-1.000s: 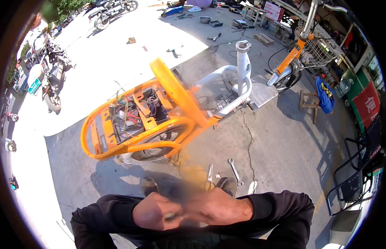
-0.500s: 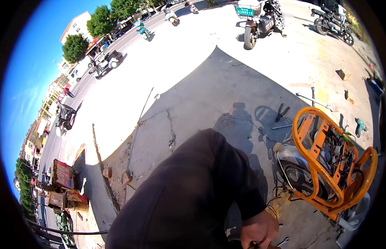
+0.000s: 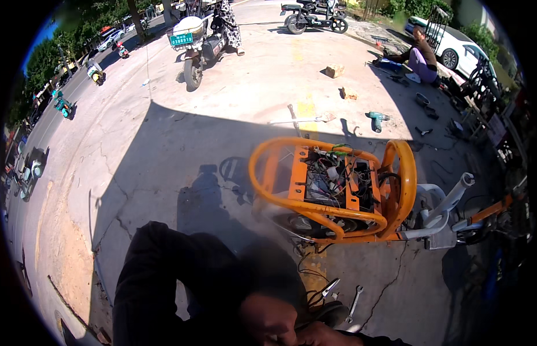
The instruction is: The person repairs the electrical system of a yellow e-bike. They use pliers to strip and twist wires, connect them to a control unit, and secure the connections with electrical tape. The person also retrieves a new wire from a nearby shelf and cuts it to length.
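Note:
At the lower edge, my left hand (image 3: 268, 316) is closed, its fingers bunched together. My right hand (image 3: 323, 334) meets it fingertip to fingertip, also closed and partly cut off by the frame. Whatever they pinch is too dark and hidden to name. Just beyond the hands lie a cutting tool (image 3: 331, 287) with silver jaws, some black cable (image 3: 308, 272) and an open-ended wrench (image 3: 355, 303) on the concrete. Farther off, an orange tubular vehicle frame (image 3: 332, 216) rests there with bundled wires (image 3: 332, 173) exposed. My dark-clothed leg (image 3: 182, 259) is bent at the left.
A teal power drill (image 3: 377, 120) and a long-handled tool (image 3: 297, 120) lie beyond the frame, near stone chunks (image 3: 335, 71). A person (image 3: 421, 60) sits at the far right by a white car (image 3: 453, 49). A scooter (image 3: 193, 46) stands at the back.
The view has swung right, so the orange frame now sits near the middle. My right hand has come into view against my left; earlier only one hand showed plainly.

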A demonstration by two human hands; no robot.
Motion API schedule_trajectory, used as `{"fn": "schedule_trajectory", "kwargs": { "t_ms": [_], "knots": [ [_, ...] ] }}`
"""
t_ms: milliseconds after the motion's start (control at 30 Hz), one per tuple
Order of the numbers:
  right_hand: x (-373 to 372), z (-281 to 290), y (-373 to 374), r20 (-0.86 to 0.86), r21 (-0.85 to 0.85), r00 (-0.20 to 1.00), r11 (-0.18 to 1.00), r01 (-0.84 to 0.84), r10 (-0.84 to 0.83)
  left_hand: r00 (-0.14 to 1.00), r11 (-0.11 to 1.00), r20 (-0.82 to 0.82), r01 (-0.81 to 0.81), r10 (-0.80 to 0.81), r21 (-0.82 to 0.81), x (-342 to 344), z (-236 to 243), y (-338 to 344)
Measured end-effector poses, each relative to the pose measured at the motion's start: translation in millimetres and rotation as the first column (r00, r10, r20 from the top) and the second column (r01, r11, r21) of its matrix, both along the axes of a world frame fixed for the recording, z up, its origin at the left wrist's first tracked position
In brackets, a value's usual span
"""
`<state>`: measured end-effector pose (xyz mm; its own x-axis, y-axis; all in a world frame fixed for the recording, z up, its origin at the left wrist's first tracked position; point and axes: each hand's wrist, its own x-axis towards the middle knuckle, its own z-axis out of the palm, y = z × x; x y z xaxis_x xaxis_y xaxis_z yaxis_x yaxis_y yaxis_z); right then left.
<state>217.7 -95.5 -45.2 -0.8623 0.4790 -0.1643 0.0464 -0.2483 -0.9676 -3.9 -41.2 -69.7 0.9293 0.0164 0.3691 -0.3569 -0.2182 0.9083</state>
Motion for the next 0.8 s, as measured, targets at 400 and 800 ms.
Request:
{"fn": "schedule_trajectory", "kwargs": {
  "t_ms": [400, 800],
  "knots": [
    [65.5, -19.2, 28.7, 0.337, 0.808, 0.714, 0.578, 0.116, -0.614, 0.649, 0.662, -0.395, -0.739, 0.650, -0.125, -11.3, 18.5, 58.5],
    [60.2, 4.1, 40.4, 0.103, 0.560, 0.485, 0.454, 0.693, -0.869, 0.674, 0.671, -0.419, -0.719, 0.608, -0.182, 27.4, 40.5, 62.1]
  ]
}}
